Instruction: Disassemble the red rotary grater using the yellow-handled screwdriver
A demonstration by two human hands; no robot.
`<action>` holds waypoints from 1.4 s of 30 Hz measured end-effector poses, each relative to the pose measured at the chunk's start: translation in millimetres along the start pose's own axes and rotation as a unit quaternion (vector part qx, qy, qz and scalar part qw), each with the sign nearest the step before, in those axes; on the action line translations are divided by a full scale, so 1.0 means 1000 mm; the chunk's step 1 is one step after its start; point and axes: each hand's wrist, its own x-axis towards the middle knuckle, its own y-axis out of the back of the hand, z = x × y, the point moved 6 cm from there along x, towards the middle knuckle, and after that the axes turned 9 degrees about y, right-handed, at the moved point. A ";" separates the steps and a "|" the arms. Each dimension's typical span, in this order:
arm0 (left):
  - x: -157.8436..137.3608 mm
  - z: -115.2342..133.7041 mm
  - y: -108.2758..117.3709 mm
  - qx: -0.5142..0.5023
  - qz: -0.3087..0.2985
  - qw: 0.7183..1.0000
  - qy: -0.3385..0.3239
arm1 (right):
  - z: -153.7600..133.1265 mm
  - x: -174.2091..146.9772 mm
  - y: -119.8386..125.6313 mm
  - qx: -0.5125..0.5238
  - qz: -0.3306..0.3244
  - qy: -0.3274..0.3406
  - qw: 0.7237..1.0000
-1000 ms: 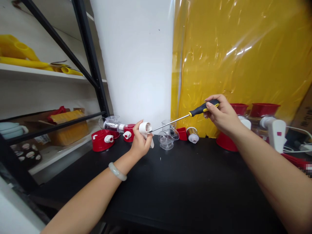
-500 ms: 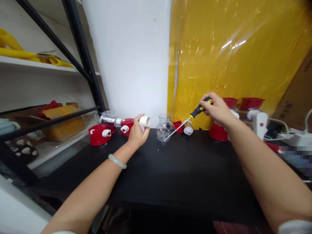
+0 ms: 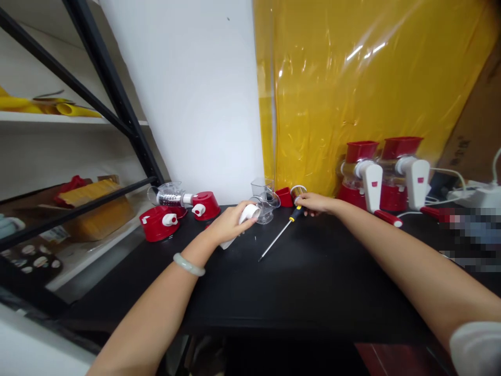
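Note:
My left hand (image 3: 230, 222) is closed around a white plastic crank handle (image 3: 249, 213), its round hollow end facing right and a flat white stretch showing below my fingers. My right hand (image 3: 315, 202) grips the black and yellow handle of a screwdriver (image 3: 278, 236). The long shaft slants down to the left, its tip at the black tabletop. Just behind my right fingers is a metal grater drum (image 3: 298, 191) with a white rim. A clear plastic grater housing (image 3: 266, 201) stands between my hands, beside a red hopper (image 3: 284, 197).
Two assembled red and white rotary graters (image 3: 362, 175) stand at the back right, near white cables. Red bases (image 3: 159, 223) and a clear housing with a drum (image 3: 171, 197) sit at the back left. A black metal shelf frame (image 3: 135, 128) borders the left side.
My right hand has lowered the screwdriver to the tabletop and moved left, next to the drum. My left hand has moved right and slightly down, tilting the crank handle. The view has shifted slightly.

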 end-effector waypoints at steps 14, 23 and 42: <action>0.004 0.001 -0.009 0.106 -0.015 0.994 -0.005 | -0.038 -0.015 -0.023 -0.270 -0.074 0.097 0.955; 0.005 -0.003 -0.008 0.089 0.036 0.995 0.011 | -0.072 -0.030 -0.026 -0.338 0.022 0.162 0.927; 0.004 0.004 -0.020 0.057 0.035 0.998 0.022 | -0.128 -0.076 -0.065 -0.258 0.277 0.440 0.814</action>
